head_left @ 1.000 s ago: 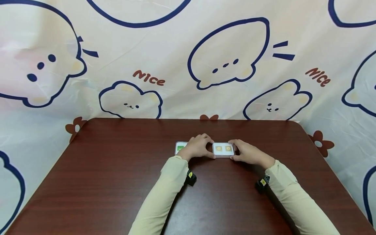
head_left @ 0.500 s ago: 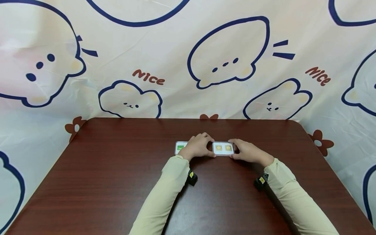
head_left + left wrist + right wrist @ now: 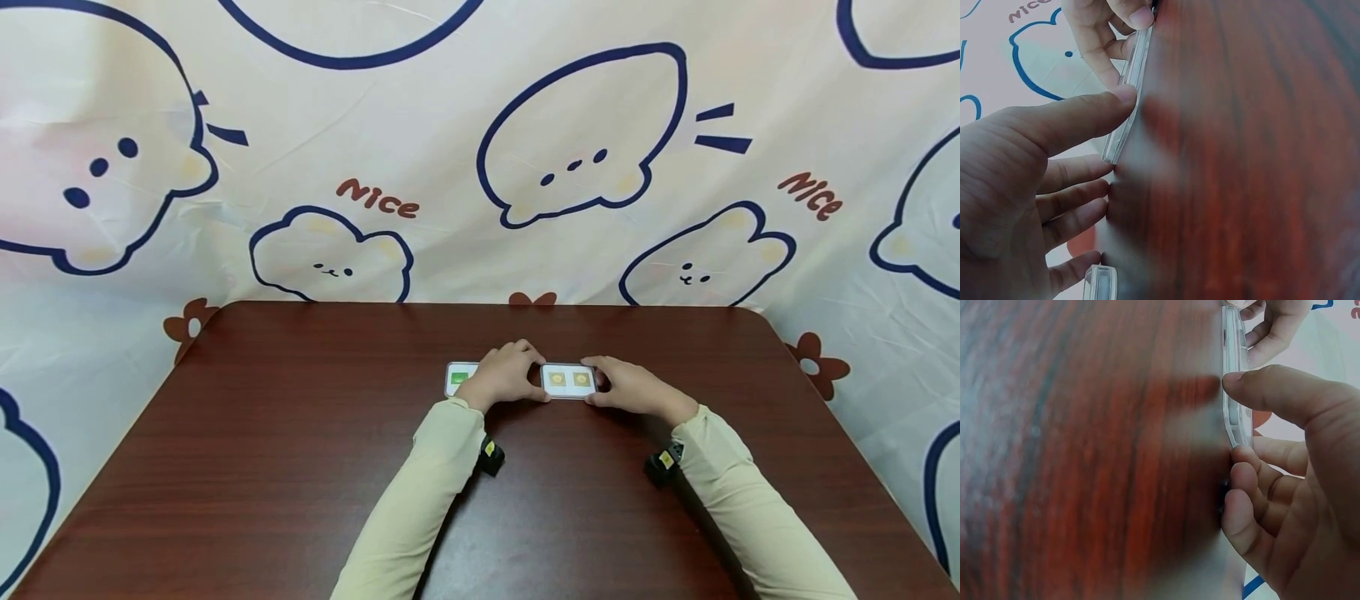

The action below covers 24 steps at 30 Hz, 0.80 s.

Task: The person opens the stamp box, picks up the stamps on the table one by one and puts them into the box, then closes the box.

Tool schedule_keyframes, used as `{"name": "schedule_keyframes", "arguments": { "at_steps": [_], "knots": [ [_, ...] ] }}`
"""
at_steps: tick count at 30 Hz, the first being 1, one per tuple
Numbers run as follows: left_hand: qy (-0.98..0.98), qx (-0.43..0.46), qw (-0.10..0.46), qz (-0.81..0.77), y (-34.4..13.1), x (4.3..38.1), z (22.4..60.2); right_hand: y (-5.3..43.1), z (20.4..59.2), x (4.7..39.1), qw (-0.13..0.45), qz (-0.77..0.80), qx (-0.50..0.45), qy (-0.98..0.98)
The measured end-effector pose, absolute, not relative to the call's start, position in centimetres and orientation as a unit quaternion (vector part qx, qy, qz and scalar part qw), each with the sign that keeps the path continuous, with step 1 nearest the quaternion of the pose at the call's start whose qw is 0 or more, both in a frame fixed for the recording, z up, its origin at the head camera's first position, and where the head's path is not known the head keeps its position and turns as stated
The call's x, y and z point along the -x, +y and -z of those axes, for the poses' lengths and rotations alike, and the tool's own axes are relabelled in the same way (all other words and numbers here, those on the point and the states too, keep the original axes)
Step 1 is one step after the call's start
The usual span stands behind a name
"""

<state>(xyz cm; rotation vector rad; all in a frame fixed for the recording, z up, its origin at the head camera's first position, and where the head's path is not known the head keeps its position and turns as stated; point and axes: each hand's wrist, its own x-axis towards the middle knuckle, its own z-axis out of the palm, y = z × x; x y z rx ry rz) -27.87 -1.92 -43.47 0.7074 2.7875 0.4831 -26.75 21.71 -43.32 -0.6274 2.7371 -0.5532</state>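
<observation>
A flat clear plastic case with a white face and two yellowish squares lies on the table between both hands. My left hand holds its left end, with the thumb on the near edge; the other fingers spread behind and beside it. From the right, my right hand pinches the other end between thumb and fingers. In the left wrist view the case shows edge-on, with layered clear walls. A second clear case with a green picture sits left of my left hand, which partly hides it.
The dark brown wooden table has rounded far corners. Behind it hangs a pale cloth with cartoon outlines, which also runs down both sides.
Both hands stay on the case. Its near edge looked slightly thicker and lower one second ago; since then it looks flatter. The view has shifted a little.
</observation>
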Motion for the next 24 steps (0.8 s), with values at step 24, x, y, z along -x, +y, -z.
{"name": "schedule_keyframes", "arguments": {
  "at_steps": [24],
  "knots": [
    [0.935, -0.253, 0.094, -0.232, -4.8, 27.7, 42.0, 23.3, 43.3, 24.6, 0.05, 0.252, 0.181, 0.949]
  ]
}}
